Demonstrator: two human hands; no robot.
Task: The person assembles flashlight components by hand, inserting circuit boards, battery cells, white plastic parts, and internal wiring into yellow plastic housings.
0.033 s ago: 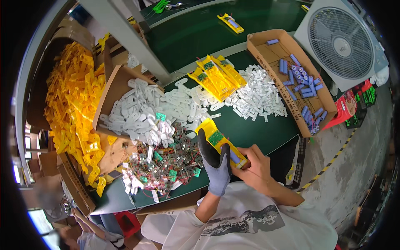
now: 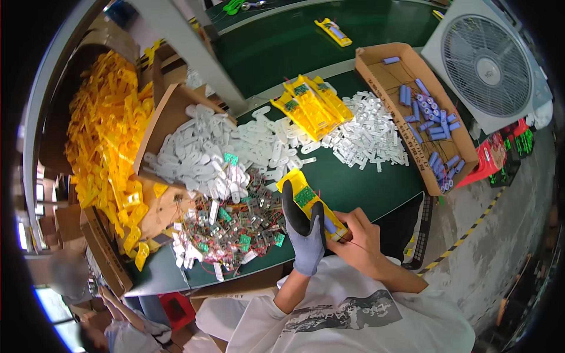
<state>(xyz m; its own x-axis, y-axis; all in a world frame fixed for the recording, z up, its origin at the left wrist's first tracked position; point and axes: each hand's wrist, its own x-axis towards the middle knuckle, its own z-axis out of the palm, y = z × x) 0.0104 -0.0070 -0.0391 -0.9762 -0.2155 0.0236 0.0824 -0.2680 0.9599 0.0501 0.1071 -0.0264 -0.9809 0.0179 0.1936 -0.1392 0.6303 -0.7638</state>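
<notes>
My left hand (image 2: 305, 238), in a grey glove with black on its fingers, grips a yellow plastic casing (image 2: 289, 179) from its left side. A green circuit board (image 2: 305, 196) sits in the casing's upper half, and a purple cylindrical battery cell (image 2: 331, 225) lies toward its lower end. A short red wire shows beside the board. My bare right hand (image 2: 360, 240) holds that lower end between thumb and fingers; some fingertips are hidden. Left of the casing lies a heap of wired circuit boards (image 2: 244, 217).
White plastic strips (image 2: 194, 150) spill from a tilted carton, beside yellow casings (image 2: 106, 129). Assembled yellow casings (image 2: 312, 109) lie near small white pieces (image 2: 371, 132). A carton (image 2: 368, 65) holds purple cells, near a fan (image 2: 485, 70). Another person (image 2: 126, 326) sits at lower left.
The whole view has shifted slightly. Both hands keep hold of the casing, and the right fingers have moved a little at its lower end.
</notes>
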